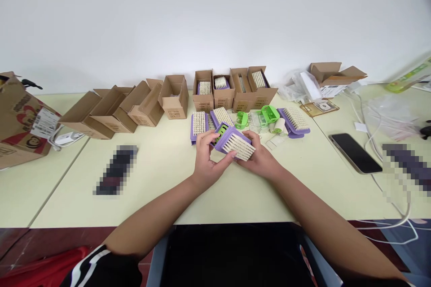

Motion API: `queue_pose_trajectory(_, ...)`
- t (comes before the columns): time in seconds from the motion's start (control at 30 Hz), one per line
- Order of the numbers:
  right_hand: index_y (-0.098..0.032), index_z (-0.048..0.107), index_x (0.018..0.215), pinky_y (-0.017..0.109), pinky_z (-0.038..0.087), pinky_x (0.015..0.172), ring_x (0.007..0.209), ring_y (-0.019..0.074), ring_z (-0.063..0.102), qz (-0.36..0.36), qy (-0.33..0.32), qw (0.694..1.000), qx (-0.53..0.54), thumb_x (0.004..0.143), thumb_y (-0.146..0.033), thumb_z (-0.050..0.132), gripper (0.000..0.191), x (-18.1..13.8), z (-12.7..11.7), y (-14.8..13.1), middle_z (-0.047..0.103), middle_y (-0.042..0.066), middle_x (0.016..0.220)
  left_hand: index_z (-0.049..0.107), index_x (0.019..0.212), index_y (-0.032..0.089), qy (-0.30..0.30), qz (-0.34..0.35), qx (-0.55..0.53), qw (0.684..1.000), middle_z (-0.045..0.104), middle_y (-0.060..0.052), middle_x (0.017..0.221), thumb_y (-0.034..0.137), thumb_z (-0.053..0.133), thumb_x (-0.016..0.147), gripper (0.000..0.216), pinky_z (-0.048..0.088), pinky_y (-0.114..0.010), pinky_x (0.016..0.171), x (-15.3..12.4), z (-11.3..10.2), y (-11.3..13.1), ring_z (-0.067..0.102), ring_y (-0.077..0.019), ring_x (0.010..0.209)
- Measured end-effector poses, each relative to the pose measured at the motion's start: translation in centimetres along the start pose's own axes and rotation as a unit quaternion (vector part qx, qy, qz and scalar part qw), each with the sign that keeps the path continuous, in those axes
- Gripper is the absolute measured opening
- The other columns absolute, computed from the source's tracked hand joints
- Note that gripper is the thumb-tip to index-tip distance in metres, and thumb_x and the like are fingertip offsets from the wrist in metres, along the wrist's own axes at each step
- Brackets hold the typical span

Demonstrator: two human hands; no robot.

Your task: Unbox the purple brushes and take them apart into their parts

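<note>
A purple brush (239,145) with rows of cream bristles is held between both my hands, tilted above the table, with a green piece (220,133) at its upper left end. My left hand (206,163) grips its left side, the thumb lying along the near edge. On the far right side, my right hand (261,158) is wrapped round it, its fingers partly hidden behind. Just beyond lie similar purple brushes (199,124), another brush (295,119) to the right, bright green plastic parts (270,114) and a small white-and-green roller (279,126).
Open cardboard boxes (174,98) line the wall; several right-hand ones (204,104) hold bristled pieces. A large carton (25,121) stands far left. A phone (357,152), white cables (372,136), plastic bags (299,85) and another opened box (336,76) occupy the right. A blurred dark object (116,170) lies left.
</note>
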State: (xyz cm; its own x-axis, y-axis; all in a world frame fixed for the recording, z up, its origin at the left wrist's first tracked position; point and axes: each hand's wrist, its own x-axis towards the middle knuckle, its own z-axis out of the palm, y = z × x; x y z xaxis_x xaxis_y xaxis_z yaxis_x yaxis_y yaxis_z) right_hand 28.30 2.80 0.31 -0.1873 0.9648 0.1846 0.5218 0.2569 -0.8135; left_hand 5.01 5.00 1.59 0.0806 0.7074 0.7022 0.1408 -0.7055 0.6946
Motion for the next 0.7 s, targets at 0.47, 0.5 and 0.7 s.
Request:
queue_pose_trajectory(0.47, -0.031, 0.036, 0.161, 0.054, 0.061, 0.107, 0.134, 0.0370, 0.069, -0.015, 0.021, 0.999, 0.036, 0.088, -0.039, 0.086, 0.089, 0.2, -0.1, 0.5, 0.061, 0.016, 0.155, 0.066, 0.114, 0.024, -0.065, -0.082, -0.006, 0.995, 0.054, -0.015, 0.139, 0.054, 0.092, 0.086, 0.048, 0.059, -0.033, 0.079, 1.4, -0.9, -0.8, 0.061, -0.0316, 0.129)
queue_pose_trajectory(0.5, -0.031, 0.036, 0.160, 0.054, 0.061, 0.108, 0.134, 0.0368, 0.069, -0.015, 0.026, 0.999, 0.040, 0.088, -0.041, 0.086, 0.088, 0.2, -0.1, 0.5, 0.061, 0.016, 0.155, 0.065, 0.112, 0.024, -0.065, -0.078, -0.003, 0.995, 0.055, -0.015, 0.138, 0.054, 0.092, 0.086, 0.048, 0.058, -0.033, 0.078, 1.3, -0.9, -0.9, 0.062, -0.0308, 0.127)
queue_pose_trajectory(0.7, -0.030, 0.037, 0.157, 0.049, 0.064, 0.100, 0.121, 0.0324, 0.072, -0.012, 0.029, 0.995, 0.090, 0.091, -0.042, 0.084, 0.083, 0.3, -0.4, 0.4, 0.063, 0.015, 0.146, 0.064, 0.107, 0.023, -0.073, -0.088, 0.002, 0.993, 0.055, -0.016, 0.140, 0.060, 0.088, 0.089, 0.048, 0.058, -0.034, 0.082, 1.6, -1.1, -1.2, 0.063, -0.0299, 0.125)
